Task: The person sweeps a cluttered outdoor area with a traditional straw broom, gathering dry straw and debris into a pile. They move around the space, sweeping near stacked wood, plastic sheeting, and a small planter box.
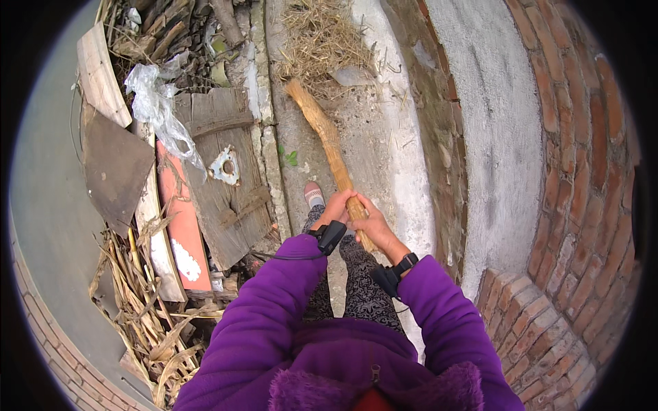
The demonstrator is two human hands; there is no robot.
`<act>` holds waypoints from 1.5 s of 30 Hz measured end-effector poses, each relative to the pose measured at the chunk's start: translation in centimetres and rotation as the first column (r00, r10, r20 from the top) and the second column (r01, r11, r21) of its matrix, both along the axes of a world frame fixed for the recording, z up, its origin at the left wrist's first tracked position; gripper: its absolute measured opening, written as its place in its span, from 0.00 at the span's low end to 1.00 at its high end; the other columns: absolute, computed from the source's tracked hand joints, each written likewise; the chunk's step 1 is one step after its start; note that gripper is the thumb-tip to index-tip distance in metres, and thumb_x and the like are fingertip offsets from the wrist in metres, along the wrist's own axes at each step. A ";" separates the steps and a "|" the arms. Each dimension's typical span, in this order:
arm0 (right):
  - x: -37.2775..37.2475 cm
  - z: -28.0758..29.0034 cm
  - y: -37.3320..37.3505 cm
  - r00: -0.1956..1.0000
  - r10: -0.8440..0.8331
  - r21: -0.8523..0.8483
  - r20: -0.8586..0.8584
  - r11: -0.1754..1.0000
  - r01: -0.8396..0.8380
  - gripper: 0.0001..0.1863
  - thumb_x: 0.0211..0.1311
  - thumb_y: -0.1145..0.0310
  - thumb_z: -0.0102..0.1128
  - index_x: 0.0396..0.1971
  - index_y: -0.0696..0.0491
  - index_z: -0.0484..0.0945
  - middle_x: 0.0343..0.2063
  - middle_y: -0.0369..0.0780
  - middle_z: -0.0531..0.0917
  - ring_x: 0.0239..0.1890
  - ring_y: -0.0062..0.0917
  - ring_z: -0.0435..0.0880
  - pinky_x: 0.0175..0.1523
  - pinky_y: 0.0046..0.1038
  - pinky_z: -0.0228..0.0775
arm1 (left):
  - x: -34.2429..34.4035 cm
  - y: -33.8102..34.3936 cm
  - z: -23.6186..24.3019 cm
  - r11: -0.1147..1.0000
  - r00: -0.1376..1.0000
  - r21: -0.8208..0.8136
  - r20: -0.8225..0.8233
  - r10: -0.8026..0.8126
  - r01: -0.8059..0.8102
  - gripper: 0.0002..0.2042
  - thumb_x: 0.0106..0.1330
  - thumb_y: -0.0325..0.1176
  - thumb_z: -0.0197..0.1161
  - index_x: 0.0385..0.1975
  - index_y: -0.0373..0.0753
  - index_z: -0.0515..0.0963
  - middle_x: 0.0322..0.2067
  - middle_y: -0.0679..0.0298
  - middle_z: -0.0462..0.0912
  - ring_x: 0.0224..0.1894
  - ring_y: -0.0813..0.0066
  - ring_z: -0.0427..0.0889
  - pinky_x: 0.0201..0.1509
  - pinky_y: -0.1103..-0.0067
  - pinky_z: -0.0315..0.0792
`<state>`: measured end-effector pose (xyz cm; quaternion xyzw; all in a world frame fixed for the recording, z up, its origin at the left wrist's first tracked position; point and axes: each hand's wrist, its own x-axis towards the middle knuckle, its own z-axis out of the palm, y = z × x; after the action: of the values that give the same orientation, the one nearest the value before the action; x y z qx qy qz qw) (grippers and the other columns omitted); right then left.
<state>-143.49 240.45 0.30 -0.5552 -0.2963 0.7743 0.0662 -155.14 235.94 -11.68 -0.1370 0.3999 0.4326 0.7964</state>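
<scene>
I see left grip [336,207] and right grip [375,227] both wrapped around the near end of a long tan stick [327,140], slanting over the concrete path [375,161]; far tip toward loose straw [319,48], contact unclear; weathered wooden panel [214,106] at person's left

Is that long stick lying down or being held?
Held: the left hand and right hand both grip the stick near one end. Can't tell if its far end touches the ground.
</scene>
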 end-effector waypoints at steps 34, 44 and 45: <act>3.0 6.0 11.8 0.966 0.207 -0.071 0.155 0.978 -0.198 0.44 0.45 0.82 0.58 0.65 0.45 0.55 0.37 0.40 0.77 0.23 0.21 0.76 0.22 0.22 0.71 | 1.5 10.9 5.3 0.997 0.984 -0.077 0.177 -0.002 0.016 0.10 0.65 0.32 0.53 0.40 0.34 0.68 0.35 0.57 0.76 0.38 0.65 0.79 0.45 0.68 0.75; 5.2 13.3 9.6 0.773 -0.632 -0.605 0.044 0.599 0.524 0.26 0.55 0.76 0.52 0.55 0.50 0.59 0.24 0.36 0.71 0.20 0.17 0.69 0.24 0.19 0.64 | 5.0 12.7 8.5 0.967 0.946 -0.131 0.273 -0.175 0.217 0.10 0.63 0.31 0.57 0.38 0.33 0.67 0.30 0.55 0.79 0.32 0.65 0.80 0.40 0.70 0.77; 5.0 12.9 9.8 0.701 -0.710 -0.631 0.059 0.518 0.577 0.21 0.56 0.75 0.51 0.51 0.52 0.61 0.24 0.36 0.70 0.21 0.17 0.69 0.25 0.19 0.64 | 5.5 13.0 7.7 0.961 0.936 -0.121 0.287 -0.205 0.247 0.10 0.63 0.31 0.58 0.37 0.33 0.67 0.29 0.56 0.78 0.32 0.65 0.80 0.39 0.70 0.77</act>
<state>-138.54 250.27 13.18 -0.5312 0.2053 0.7977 0.1984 -149.63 248.96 -3.95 -0.2096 0.3324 0.2826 0.8751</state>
